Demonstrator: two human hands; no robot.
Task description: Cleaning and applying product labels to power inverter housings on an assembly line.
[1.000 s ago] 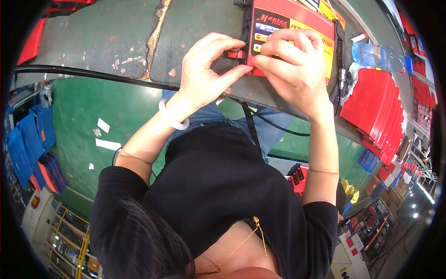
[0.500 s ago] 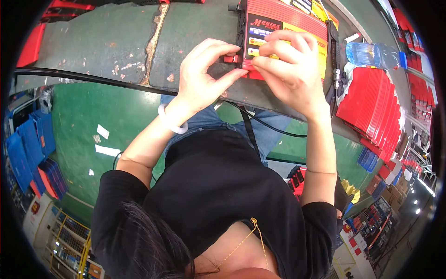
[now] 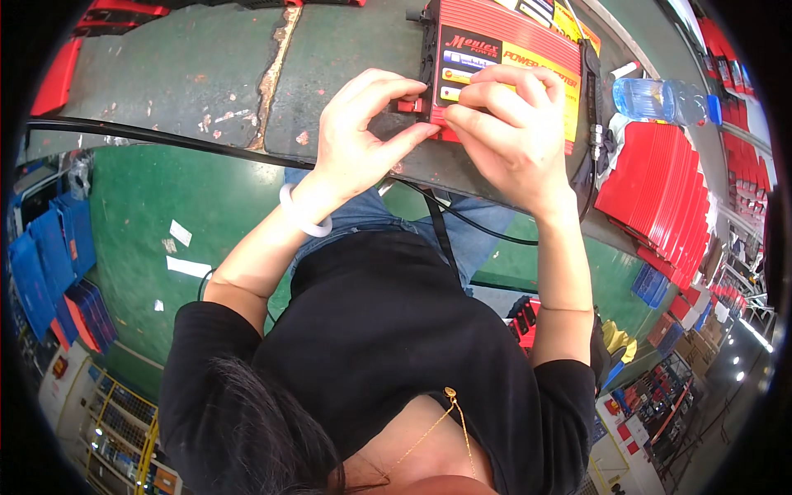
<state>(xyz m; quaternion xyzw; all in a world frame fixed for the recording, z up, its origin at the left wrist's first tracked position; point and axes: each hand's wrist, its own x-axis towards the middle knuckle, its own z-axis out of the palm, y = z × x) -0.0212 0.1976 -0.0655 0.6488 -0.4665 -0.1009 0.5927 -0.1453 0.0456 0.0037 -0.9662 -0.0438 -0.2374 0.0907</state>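
Grip spread between thumb and forefinger, left hand (image 3: 353, 124) at red box's (image 3: 516, 35) black end; right hand (image 3: 521, 136) bunched over its top, cannot tell if pinching anything.

The red ribbed case (image 3: 511, 25) looks like painted metal with a satin sheen; its label (image 3: 516, 56) is smooth. The red ribbed panels (image 3: 652, 177) are glossy, the bottle (image 3: 648, 101) clear, shiny plastic. The worktop (image 3: 346, 37) is matt and scuffed, its seam (image 3: 272, 74) rough. The shirt (image 3: 396, 322) is matt black cloth.
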